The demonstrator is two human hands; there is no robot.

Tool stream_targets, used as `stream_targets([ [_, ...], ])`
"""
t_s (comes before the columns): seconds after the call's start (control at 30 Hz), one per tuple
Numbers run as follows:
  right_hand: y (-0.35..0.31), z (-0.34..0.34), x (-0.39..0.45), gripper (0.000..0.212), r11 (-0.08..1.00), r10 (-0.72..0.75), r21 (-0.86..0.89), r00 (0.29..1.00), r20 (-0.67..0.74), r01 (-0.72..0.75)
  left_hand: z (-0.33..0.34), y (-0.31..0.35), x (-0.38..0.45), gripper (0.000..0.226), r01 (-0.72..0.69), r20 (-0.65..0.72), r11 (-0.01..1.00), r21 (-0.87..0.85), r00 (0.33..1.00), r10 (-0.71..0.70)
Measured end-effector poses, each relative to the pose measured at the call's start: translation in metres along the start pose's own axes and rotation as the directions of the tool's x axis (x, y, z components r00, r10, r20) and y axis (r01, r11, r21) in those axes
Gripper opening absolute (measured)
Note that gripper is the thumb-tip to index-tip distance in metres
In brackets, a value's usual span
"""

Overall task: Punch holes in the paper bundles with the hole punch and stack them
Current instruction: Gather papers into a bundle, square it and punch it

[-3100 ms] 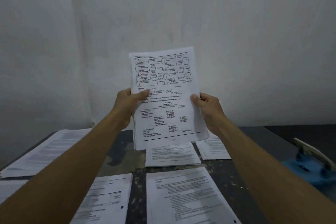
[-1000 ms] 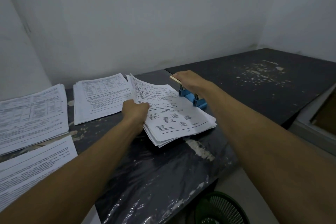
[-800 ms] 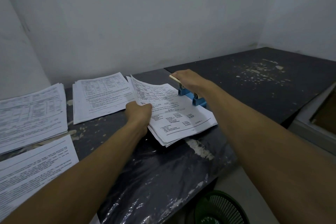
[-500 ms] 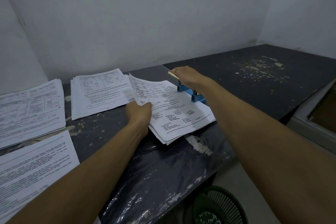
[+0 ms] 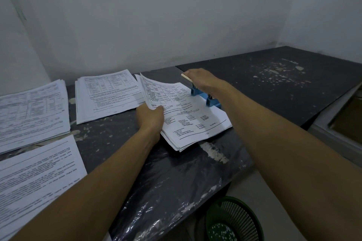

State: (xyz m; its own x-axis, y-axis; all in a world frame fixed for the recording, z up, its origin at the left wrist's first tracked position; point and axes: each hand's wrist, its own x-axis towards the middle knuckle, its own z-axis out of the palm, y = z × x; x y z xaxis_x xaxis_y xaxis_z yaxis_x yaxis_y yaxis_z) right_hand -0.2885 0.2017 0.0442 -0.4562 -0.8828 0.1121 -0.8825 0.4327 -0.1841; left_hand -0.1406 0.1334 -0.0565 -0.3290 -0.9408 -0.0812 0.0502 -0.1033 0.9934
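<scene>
A printed paper bundle (image 5: 192,121) lies on the dark table (image 5: 274,88), its right edge pushed into the blue hole punch (image 5: 203,97). My left hand (image 5: 150,117) grips the bundle's left edge, thumb on top, and that edge is lifted slightly. My right hand (image 5: 203,80) lies palm down on the punch's pale lever, covering most of it. Whether the fingers curl round the lever is hidden.
Other paper bundles lie to the left: one behind my left hand (image 5: 107,94), one at the far left (image 5: 33,111), one near the front left (image 5: 37,174). A green basket (image 5: 233,221) stands on the floor below the table edge. White walls close the back.
Earlier I held the bundle upright in both hands; it now lies in the punch. Over the last second my hands have barely shifted, and the view tilted slightly.
</scene>
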Motion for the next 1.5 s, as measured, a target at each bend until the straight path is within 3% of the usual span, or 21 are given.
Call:
stream_targets([
  [0.33,0.002,0.003,0.001,0.028,0.994,0.038,0.098,0.999,0.005,-0.038,0.001,-0.001,-0.002,0.018,-0.021,-0.017,0.999,0.05,1.0,0.022],
  [0.47,-0.002,0.007,-0.001,0.036,0.984,0.062,0.169,0.998,-0.007,-0.06,0.001,-0.001,-0.002,0.018,-0.026,-0.012,0.998,0.055,1.0,0.027],
  [0.93,-0.007,0.031,-0.005,0.028,0.991,0.072,0.122,0.991,-0.113,-0.058,0.0,-0.001,-0.003,0.023,-0.031,0.0,0.998,0.055,1.0,0.031],
  [1.07,-0.01,0.04,-0.007,0.023,0.997,0.069,0.051,0.988,-0.141,-0.062,0.0,-0.001,-0.002,0.023,-0.033,-0.003,0.998,0.048,0.999,0.033],
  [1.17,-0.013,0.069,-0.012,0.041,0.978,0.005,-0.207,0.988,-0.153,-0.037,0.001,-0.001,-0.002,0.025,-0.035,-0.01,0.998,0.046,0.999,0.035],
  [1.23,-0.015,0.079,-0.011,0.05,0.964,-0.005,-0.262,0.987,-0.158,-0.038,0.0,-0.001,-0.002,0.024,-0.041,-0.012,0.998,0.044,0.999,0.042],
  [1.4,-0.015,0.07,-0.007,0.049,0.982,0.017,-0.186,0.994,-0.11,-0.037,0.0,0.001,-0.005,0.023,-0.047,-0.012,0.997,0.058,0.999,0.048],
  [1.5,-0.014,0.045,-0.009,0.034,1.0,0.029,0.008,0.994,-0.105,-0.029,0.0,0.001,-0.006,0.021,-0.045,-0.01,0.997,0.065,0.999,0.046],
])
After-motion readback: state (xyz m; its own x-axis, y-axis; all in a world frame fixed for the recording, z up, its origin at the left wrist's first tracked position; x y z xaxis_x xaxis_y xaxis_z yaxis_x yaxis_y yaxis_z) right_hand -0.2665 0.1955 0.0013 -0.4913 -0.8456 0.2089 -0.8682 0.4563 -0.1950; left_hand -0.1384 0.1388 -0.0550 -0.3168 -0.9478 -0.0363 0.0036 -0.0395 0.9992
